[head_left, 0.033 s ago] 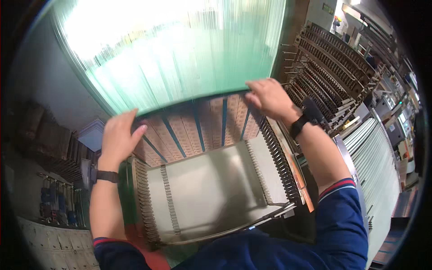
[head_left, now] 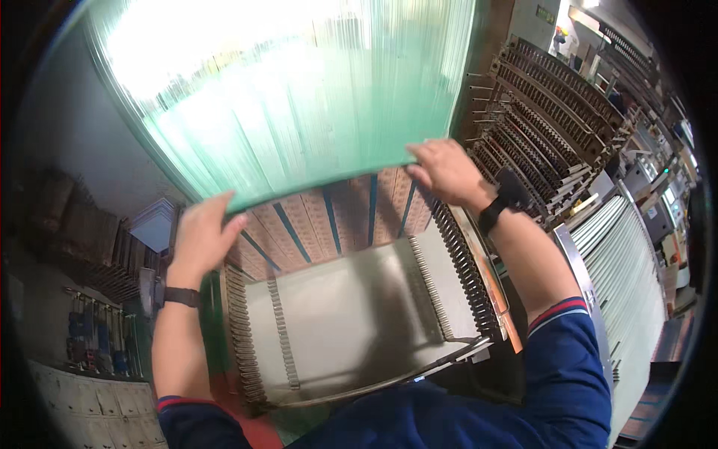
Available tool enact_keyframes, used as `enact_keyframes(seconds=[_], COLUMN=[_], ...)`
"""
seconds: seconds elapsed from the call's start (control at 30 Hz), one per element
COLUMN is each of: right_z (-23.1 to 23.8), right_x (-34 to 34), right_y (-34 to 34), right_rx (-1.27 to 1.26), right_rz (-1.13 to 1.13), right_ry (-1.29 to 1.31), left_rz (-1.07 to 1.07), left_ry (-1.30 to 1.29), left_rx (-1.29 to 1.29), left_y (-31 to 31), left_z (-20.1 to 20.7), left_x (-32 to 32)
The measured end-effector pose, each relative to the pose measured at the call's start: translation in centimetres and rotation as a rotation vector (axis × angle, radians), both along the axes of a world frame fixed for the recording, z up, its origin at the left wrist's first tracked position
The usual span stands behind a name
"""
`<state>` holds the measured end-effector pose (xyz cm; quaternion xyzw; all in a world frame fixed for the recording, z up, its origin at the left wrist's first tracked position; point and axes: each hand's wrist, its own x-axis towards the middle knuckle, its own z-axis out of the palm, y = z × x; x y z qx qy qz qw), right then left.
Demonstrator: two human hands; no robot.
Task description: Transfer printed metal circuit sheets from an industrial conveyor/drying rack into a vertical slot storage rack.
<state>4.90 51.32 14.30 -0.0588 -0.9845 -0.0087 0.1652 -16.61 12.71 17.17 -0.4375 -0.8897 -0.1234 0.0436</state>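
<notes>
My left hand (head_left: 200, 233) and my right hand (head_left: 450, 173) grip the two upper corners of a thin circuit board panel (head_left: 310, 221), thumbs on the near side. Its face is coppery with rows of small repeated patterns and dark blue-green strips between them; the top edge looks green. The panel stands upright at the far end of a slotted rack (head_left: 238, 329), between its comb-like toothed sides. Whether its lower edge sits in the teeth cannot be seen clearly. Below lies the rack's pale base plate (head_left: 340, 314), crossed by two toothed strips.
Beyond the panel hangs a translucent green strip curtain (head_left: 299, 112). Stacked dark toothed racks (head_left: 553, 112) stand at the right, beside a rack of pale upright slats (head_left: 609, 247). Pale blue sheets (head_left: 153, 224) lie at the left, above hanging tools (head_left: 97, 340).
Both hands have moved slightly down with the panel's top edge, the left one also a little to the right. The grip looks the same.
</notes>
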Motion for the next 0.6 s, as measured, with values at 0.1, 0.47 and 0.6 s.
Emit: enact_keyframes(seconds=[0.1, 0.47, 0.6], right_z=[-4.8, -12.1, -13.3], right_x=[0.2, 11.4, 12.3], right_y=[0.4, 7.4, 3.0], right_rx=[0.004, -1.433, -1.494], right_rz=[0.041, -0.494, -0.524], right_ry=[0.001, 0.168, 0.008], left_rz=[-0.106, 0.444, 0.43], left_ry=[0.079, -0.481, -0.573], left_rx=[-0.027, 0.624, 0.566], left_y=[-0.8, -9.0, -5.5], left_z=[-4.9, -14.3, -13.2], left_x=[0.1, -2.9, 0.2])
